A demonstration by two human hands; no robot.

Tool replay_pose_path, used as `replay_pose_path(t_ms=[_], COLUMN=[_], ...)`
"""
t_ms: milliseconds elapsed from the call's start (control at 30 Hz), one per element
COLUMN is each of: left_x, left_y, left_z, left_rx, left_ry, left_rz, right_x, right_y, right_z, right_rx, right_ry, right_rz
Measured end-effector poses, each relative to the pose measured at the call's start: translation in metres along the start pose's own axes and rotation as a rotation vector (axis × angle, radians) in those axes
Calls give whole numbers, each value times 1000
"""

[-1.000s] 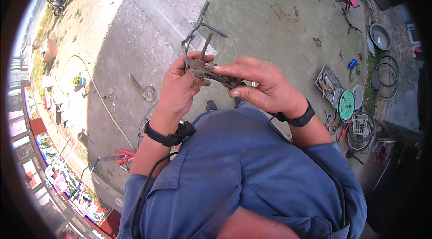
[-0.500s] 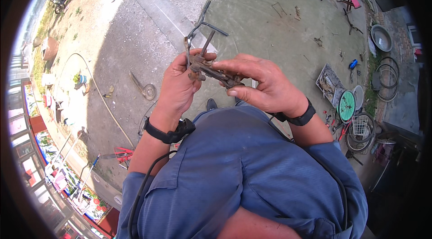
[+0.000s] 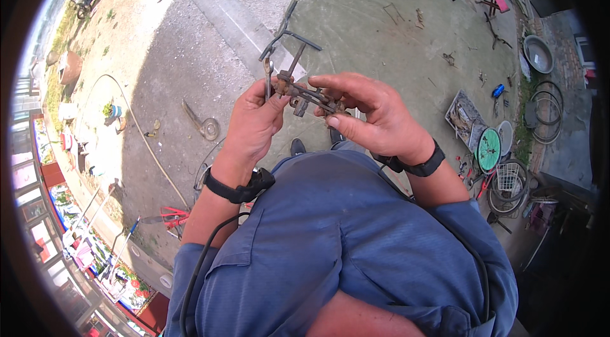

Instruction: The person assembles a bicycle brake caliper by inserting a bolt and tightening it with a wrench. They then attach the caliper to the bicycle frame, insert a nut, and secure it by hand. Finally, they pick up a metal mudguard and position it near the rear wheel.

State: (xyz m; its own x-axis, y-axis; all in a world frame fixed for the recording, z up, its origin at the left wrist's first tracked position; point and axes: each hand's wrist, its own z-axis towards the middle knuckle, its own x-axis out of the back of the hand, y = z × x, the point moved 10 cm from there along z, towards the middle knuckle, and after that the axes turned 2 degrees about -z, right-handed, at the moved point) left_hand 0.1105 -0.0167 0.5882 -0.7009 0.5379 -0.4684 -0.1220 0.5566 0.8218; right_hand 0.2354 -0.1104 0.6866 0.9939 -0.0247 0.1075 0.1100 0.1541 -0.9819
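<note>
View from the head camera, looking down over a blue work shirt (image 3: 343, 242) to a concrete yard floor (image 3: 356, 19). Both hands are raised in front of the chest and share one rusty metal assembly (image 3: 304, 94), a jointed clamp-like part with a slim rod and crossbar (image 3: 293, 51) rising from it. The left hand (image 3: 254, 122) has its grip closed around the near-left end, where a narrow flat tool, probably a small wrench (image 3: 267, 76), stands nearly upright against the part. The right hand (image 3: 375, 118) pinches the right end between thumb and fingers, its grip clamped on the metal. The assembly's long axis runs roughly left to right between the hands, dipping slightly toward the right; the rod points up and away from the body. The work appears to be mid-course: the part is held firmly and the tool is engaged, yet nothing has visibly come apart, and no loosened piece shows. On the floor lie red-handled cutters (image 3: 170, 216), a green disc (image 3: 489, 149) and a wire basket (image 3: 506, 179).
</note>
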Motion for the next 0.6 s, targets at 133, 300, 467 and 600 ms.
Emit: replay_pose_path(t_ms=[133, 300, 467, 600], left_x=[0, -3, -5, -8], left_y=[2, 9, 10, 11], left_z=[-4, -6, -11, -13], left_rx=[-9, -44, -54, -64], left_ry=[23, 18, 17, 7], left_rz=[37, 98, 101, 113], right_x=[6, 18, 23, 26], right_y=[10, 18, 20, 25], right_z=[-4, -5, -6, -5], right_rx=[-30, -37, -46, -68], right_ry=[99, 215, 273, 316], right_rz=[167, 272, 294, 366])
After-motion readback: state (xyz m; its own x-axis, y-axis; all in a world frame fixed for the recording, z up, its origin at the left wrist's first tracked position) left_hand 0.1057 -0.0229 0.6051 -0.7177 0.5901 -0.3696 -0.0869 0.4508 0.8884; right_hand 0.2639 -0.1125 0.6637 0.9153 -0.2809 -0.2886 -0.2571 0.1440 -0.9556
